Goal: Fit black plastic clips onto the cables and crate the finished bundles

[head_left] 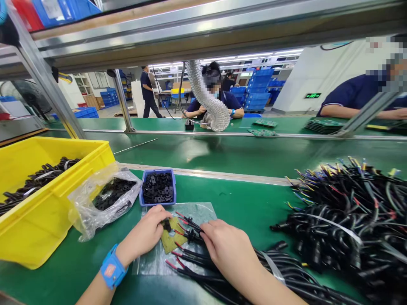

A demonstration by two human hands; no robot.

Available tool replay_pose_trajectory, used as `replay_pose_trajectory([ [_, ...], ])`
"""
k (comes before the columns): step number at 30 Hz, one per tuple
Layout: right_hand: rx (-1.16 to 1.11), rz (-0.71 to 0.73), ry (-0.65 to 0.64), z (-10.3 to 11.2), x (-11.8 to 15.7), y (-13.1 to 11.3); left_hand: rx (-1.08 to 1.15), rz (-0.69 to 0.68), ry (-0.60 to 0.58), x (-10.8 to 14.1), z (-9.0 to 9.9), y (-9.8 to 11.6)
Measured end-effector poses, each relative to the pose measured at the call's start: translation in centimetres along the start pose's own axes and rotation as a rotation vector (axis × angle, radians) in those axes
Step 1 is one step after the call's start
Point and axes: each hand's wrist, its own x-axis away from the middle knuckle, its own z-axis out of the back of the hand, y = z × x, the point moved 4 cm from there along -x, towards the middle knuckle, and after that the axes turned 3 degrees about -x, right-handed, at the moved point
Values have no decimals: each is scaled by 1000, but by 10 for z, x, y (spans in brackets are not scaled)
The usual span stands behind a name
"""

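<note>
My right hand (227,250) is closed round a black cable (191,223) with bare red-tipped wires pointing left. More black cables (203,277) of the same bundle lie beneath and in front of it. My left hand (148,233), with a blue wrist strap (113,267), pinches a small black plastic part (166,225) at the yellow sponge pad (168,243). The pad lies on a clear plastic bag (203,208) on the green bench. Just behind my left hand stands a small blue bin (158,203) full of black plastic parts.
A yellow crate (57,212) holding black cables and an open plastic bag (111,212) of black parts stand left. A large cable pile (333,228) lies right. Metal posts (122,101) and a shelf beam (190,34) frame the bench. A flexible duct (203,93) hangs before a co-worker (233,101).
</note>
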Motion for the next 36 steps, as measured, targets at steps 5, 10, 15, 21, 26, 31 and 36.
replay_pose_trajectory([
  [5, -27, -42, -63, 4, -1, 0, -213, 182, 148, -2, -5, 0],
  [10, -55, -60, -84, 5, -1, 0, -288, 221, 54, 3, -8, 4],
  [15, -110, -51, -35, 4, 1, 2, -287, 168, 21, 6, -4, 6],
  [21, -218, -17, 26, 4, 2, 4, -299, 122, -16, 5, -8, 6],
  [26, -265, -16, 51, 3, 2, 6, -78, 118, 64, 5, -3, 3],
  [31, -385, 13, 80, 4, 4, 7, 671, 239, 85, 0, -7, -2],
  [36, -430, 16, 76, 4, 5, 7, 1248, 395, 91, -2, -21, -1],
])
